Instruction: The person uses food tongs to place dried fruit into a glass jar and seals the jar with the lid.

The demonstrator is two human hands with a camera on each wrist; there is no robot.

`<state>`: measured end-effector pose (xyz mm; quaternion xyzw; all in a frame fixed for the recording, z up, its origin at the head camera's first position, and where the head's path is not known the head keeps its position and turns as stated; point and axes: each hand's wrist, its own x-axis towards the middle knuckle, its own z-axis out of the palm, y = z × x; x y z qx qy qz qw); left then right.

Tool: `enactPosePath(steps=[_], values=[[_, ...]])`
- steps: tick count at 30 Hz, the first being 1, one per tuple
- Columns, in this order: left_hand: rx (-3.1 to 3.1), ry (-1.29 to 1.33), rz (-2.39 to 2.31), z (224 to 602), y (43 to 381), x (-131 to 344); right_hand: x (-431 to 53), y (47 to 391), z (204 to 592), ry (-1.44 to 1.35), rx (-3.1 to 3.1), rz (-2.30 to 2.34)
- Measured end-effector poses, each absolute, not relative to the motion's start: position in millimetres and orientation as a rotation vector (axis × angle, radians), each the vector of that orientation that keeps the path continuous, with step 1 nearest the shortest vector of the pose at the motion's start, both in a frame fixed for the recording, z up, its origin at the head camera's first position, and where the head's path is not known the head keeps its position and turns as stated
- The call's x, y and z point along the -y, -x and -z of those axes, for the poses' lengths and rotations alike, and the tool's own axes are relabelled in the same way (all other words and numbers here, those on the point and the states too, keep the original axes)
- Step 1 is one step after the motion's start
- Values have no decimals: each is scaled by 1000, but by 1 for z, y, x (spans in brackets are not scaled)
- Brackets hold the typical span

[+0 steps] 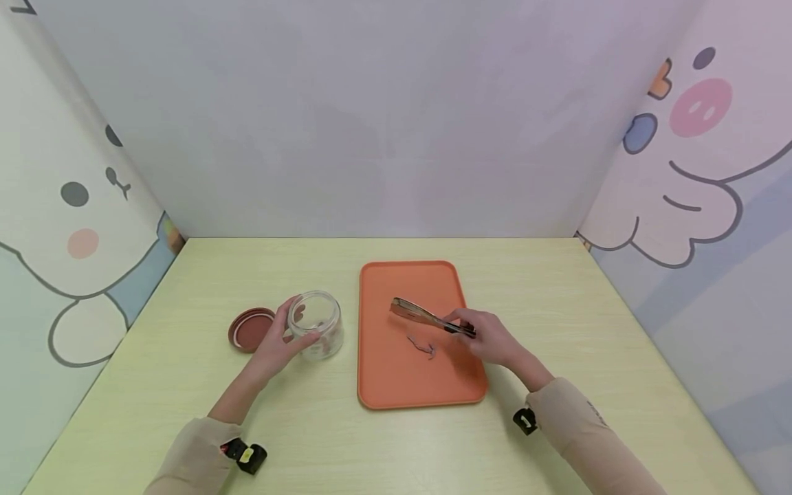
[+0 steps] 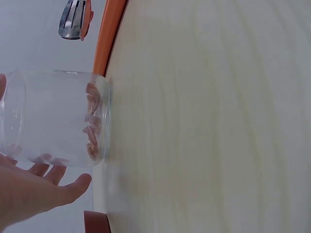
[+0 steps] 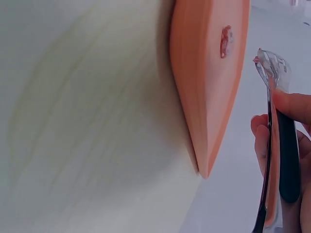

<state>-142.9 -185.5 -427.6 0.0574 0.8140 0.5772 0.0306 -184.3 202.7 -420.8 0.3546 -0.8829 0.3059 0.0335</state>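
Note:
A clear glass jar (image 1: 328, 333) stands upright on the table left of the tray, and my left hand (image 1: 275, 347) holds it with thumb and fingers round its side. Several small curled pinkish pieces (image 2: 93, 101) lie at its bottom in the left wrist view. My right hand (image 1: 491, 338) grips metal tongs (image 1: 422, 314) with dark handles, held above an orange tray (image 1: 386, 381). Their slotted tips point left, and a pinkish bit (image 3: 256, 59) shows between them in the right wrist view. Below the tongs, more curled pinkish pieces (image 1: 423, 348) lie on the tray.
A round reddish-brown lid (image 1: 252, 332) lies on the pale wooden table (image 1: 297, 433), left of the jar and partly behind the left hand. A grey-white wall (image 1: 383, 137) rises behind the table, and side panels (image 1: 68, 206) with cartoon animals flank it.

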Motion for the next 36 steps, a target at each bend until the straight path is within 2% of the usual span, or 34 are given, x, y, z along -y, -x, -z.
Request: enactPosePath(steps=[19,36], values=[[-2504,-171,-1780,429,143,185,-210,188,388,-1124,2571,-997],[-2496,-175,-1795,429,144,186,-174,191,357,-1300,2413,-993]])
